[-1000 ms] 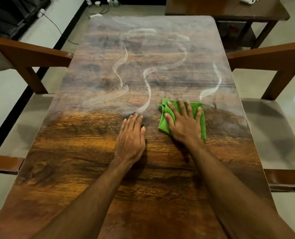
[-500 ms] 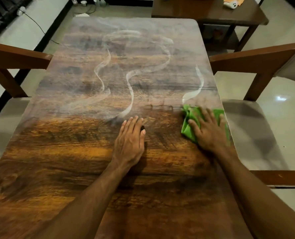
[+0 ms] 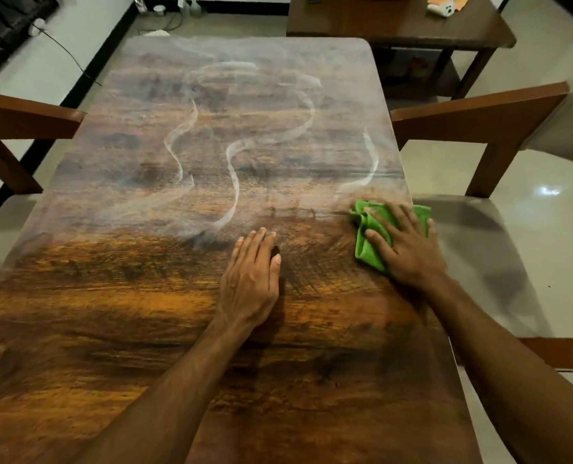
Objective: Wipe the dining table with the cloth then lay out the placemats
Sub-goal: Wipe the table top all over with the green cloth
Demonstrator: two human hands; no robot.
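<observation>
The wooden dining table (image 3: pixel 144 313) fills the view. Its far half is hazy with white wavy smear lines (image 3: pixel 235 169); the near half looks dark and glossy. A crumpled green cloth (image 3: pixel 367 242) lies at the table's right edge, pressed flat under my right hand (image 3: pixel 405 249) with fingers spread over it. My left hand (image 3: pixel 251 279) rests palm down on the bare wood near the middle, fingers together, holding nothing. No placemats are in view.
Wooden chairs with pale seats stand on both sides, one on the left (image 3: pixel 27 118) and one on the right (image 3: pixel 479 112). A dark side table (image 3: pixel 395 25) with a small white object (image 3: pixel 442 8) stands beyond the far right corner. Cables lie on the floor at the far left.
My right hand slid the green cloth from near the table's middle to its right edge, wiping away part of the haze. My left hand stayed in place.
</observation>
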